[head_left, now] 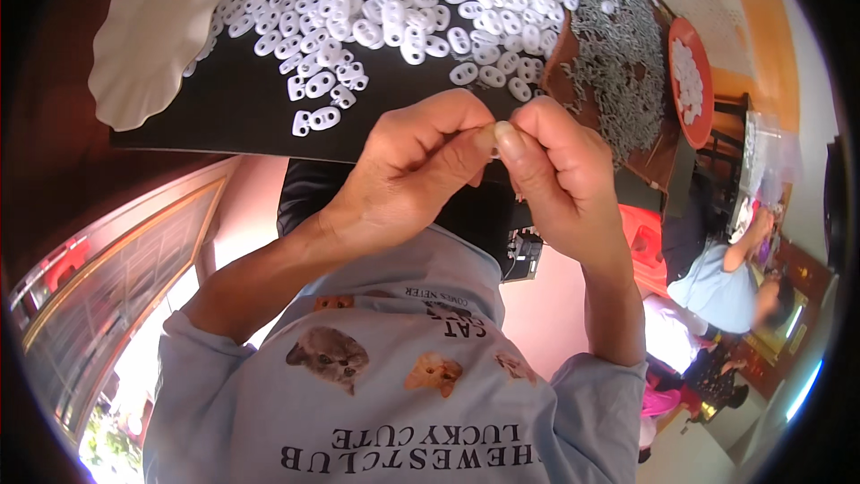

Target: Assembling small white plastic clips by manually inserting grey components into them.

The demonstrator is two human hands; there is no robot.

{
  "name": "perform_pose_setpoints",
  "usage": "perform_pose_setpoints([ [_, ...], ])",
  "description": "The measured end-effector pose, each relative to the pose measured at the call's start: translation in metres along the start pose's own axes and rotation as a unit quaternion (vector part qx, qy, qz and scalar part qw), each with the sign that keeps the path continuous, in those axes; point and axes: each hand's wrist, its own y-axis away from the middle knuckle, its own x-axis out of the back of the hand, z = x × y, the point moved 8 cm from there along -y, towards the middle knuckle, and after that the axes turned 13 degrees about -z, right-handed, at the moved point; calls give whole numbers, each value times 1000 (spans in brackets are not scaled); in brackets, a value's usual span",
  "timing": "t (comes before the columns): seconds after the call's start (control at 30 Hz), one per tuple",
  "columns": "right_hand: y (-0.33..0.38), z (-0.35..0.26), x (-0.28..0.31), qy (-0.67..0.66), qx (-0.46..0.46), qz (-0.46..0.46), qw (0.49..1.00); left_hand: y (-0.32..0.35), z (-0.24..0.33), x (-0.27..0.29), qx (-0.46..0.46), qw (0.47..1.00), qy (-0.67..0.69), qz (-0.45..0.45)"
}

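My left hand (425,157) and my right hand (564,170) meet in front of my body, just past the near edge of the black table. Each is closed in a pinch, thumb against finger, and the tips touch. Between them shows only a tiny pale bit; the fingers cover the rest and I cannot make out what it is. Beyond my hands lies a big heap of small white oval plastic pieces (385,0) with two holes each. A few white pieces (318,119) lie apart, nearer to my left hand.
To the right, a brown sheet (563,63) carries a pile of thin grey metal pieces (618,54). Past it stands an orange-red bowl (676,36) holding white pieces. A white scalloped plate (157,40) is at the left. Other people (726,282) sit far right.
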Motion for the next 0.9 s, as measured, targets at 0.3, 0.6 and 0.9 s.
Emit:
perform_pose_setpoints([
  [0.3, 9, 8, 0, -127, -44, 4, 991, 0, -7, 4, 13, 998, 59, 19],
  [0.6, 12, 9, 0, -213, -65, 6, 975, -1, -7, 3, 6, 997, 72, 19],
  [0.9, 9, 7, 3, -100, -45, 16, 994, -1, 1, 2, -4, 999, 41, 23],
])
